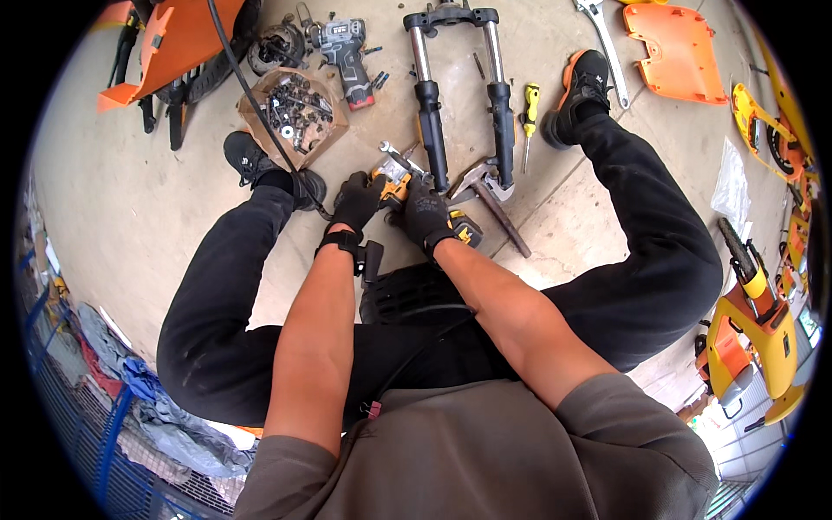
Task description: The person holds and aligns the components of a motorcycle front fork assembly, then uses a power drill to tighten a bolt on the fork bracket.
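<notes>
- Left hand [357,201]: black glove, forearm nearly straight up from the near edge, strap and black device [371,260] at wrist; fingers curled round the far-left end of the yellow power tool [395,185].
- Right hand [426,212]: black glove, forearm slanting in toward far left, back of hand up; grasping the tool's middle, fingertips mostly hidden.
- Hands side by side, close together, low over the floor [572,221] between the spread legs.
- Black cable [245,69] runs from the floor's far edge past the box down to beside the left hand.
- Hammer [501,217] and lower ends of the black fork [430,130] sit just beyond and right of the right hand, crowding that side.
- Toward floor's far edge: cardboard box [325,143] of small hardware, grey cordless drill [348,65], yellow screwdriver [529,113], big silver wrench [609,52], orange panel [676,54].
- Toward floor's right edge: clear plastic bag [733,186], yellow scooter body [767,342].
- Power tool: between the hands; long axis looks diagonal, near-right to far-left, one end toward the floor's far-left corner.
- Yellow-and-black block [465,227] by right wrist, maybe its battery; join hidden.
</notes>
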`<state>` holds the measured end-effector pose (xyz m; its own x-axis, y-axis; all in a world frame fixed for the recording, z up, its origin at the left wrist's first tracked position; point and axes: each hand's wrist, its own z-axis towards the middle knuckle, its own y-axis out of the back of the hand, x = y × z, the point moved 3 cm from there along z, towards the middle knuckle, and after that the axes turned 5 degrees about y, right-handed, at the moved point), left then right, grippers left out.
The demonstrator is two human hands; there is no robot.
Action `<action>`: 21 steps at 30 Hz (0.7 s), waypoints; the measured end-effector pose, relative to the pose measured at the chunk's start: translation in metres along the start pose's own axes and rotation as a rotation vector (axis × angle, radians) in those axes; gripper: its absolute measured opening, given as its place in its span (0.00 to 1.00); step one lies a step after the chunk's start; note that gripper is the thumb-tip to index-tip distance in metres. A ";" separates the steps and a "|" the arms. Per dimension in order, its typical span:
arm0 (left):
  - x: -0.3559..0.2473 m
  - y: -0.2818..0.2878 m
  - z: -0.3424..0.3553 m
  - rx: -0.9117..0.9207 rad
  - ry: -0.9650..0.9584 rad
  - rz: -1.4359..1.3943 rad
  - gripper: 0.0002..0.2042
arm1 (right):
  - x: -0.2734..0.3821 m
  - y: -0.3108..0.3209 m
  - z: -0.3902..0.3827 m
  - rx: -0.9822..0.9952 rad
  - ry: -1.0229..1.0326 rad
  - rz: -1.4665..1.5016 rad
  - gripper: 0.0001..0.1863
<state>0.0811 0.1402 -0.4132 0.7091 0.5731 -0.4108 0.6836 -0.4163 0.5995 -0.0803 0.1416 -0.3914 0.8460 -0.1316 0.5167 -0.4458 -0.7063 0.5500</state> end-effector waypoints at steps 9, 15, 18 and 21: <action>0.049 -0.006 -0.004 0.259 0.142 0.007 0.30 | -0.007 -0.009 -0.016 0.179 0.239 -0.011 0.36; -0.041 0.059 -0.049 0.261 0.201 -0.268 0.33 | -0.006 0.010 -0.012 0.121 0.234 0.179 0.41; -0.060 0.062 -0.052 0.318 0.113 -0.444 0.35 | -0.020 0.018 -0.007 0.064 0.318 0.303 0.40; -0.070 0.058 -0.056 0.316 0.051 -0.491 0.34 | -0.017 0.035 -0.022 0.072 0.346 0.374 0.41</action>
<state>0.0617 0.1150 -0.3115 0.2922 0.7821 -0.5505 0.9540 -0.2788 0.1102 -0.1165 0.1343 -0.3667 0.4808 -0.1549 0.8631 -0.6679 -0.7025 0.2459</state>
